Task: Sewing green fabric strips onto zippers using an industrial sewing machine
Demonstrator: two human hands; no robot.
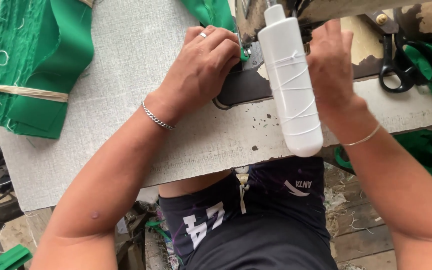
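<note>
Head view, left hand [203, 70]: at 12 o'clock, fingers curled and pressed together on the green fabric [211, 11] by the sewing machine [248, 50].
Right hand [332, 65]: at 1 o'clock, flat; grip unclear behind the white lamp [291, 80].
Risk: fingertips near the needle could get pricked if the cloth slipped.
Nearby: scissors [401, 60] at 2 o'clock, tied fabric bundle [31, 65] at 10.
</note>
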